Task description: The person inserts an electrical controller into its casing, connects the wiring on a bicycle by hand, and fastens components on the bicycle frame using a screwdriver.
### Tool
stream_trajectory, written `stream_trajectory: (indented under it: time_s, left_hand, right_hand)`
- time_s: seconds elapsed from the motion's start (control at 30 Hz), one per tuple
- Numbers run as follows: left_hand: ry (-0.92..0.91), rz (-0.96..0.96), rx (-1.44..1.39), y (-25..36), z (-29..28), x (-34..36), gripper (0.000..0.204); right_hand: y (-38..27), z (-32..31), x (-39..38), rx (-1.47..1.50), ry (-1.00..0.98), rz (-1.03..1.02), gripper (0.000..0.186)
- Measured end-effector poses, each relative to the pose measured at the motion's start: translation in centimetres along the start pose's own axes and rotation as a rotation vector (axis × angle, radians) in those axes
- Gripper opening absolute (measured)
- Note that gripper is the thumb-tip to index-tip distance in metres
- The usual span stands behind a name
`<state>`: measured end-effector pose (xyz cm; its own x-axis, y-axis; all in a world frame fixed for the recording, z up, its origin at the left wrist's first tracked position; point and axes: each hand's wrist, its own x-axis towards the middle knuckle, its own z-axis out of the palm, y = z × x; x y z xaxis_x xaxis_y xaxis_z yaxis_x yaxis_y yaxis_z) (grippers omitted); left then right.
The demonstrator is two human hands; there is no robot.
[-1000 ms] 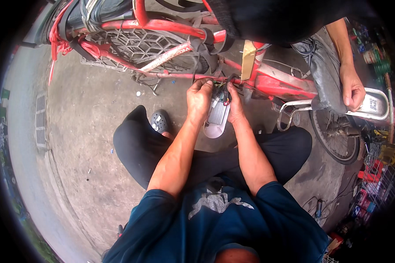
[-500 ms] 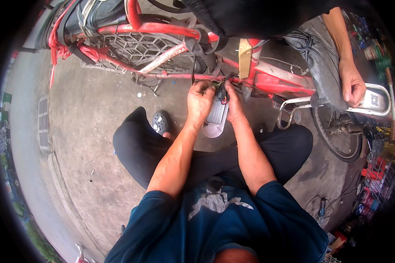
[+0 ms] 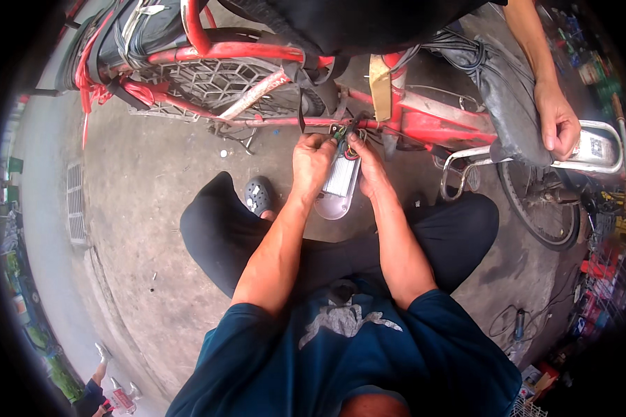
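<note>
A silver ribbed metal box (image 3: 339, 179) in a pale round-ended casing hangs below the red bicycle frame (image 3: 442, 128). A bundle of thin coloured wires (image 3: 350, 149) comes out of its top end. On the left of that bundle, the fingertips of my left hand (image 3: 313, 161) are pinched on the wires. My right hand (image 3: 370, 165) is closed around the box's right upper side, its thumb pressed on the wires. Exactly which strands each hand grips is too small to tell.
Another person's hand (image 3: 558, 124) rests by a grey-wrapped part (image 3: 515, 104) of the bicycle. A wheel (image 3: 541, 205) stands at the right. A grey clog (image 3: 259, 194) is beside my leg. A dark tool with a cable (image 3: 519, 324) lies on the floor at lower right.
My right thumb has shifted onto the wire bundle, and the wires show more plainly. The box has tilted slightly. At lower left, a passer-by has come further into view.
</note>
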<state>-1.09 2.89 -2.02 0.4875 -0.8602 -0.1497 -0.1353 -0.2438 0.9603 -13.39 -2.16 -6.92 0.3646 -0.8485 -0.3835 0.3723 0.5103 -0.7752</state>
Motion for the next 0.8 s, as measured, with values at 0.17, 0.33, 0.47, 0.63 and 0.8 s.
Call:
stream_trajectory:
  time_s: [0.17,0.33,0.47,0.63,0.8]
  left_hand:
    - [-0.018,-0.214,-0.361,-0.2,0.2,0.2,0.019]
    - [0.056,0.114,0.015,-2.5,0.9,1.2,0.024]
    - [0.056,0.271,0.209,-1.4,0.6,0.4,0.028]
    - [-0.11,-0.102,-0.146,0.3,-0.2,-0.1,0.026]
    - [-0.074,-0.195,-0.283,-0.7,0.1,0.4,0.02]
  right_hand:
    - [-0.7,0.2,-0.6,-0.102,0.032,-0.008,0.03]
    - [-0.5,0.7,-0.3,-0.079,0.096,-0.018,0.04]
    - [-0.2,-0.2,0.2,-0.075,0.045,-0.023,0.041]
    - [0.0,0.2,-0.2,-0.138,0.039,-0.087,0.051]
    - [1.6,-1.9,0.8,0.041,0.043,0.099,0.076]
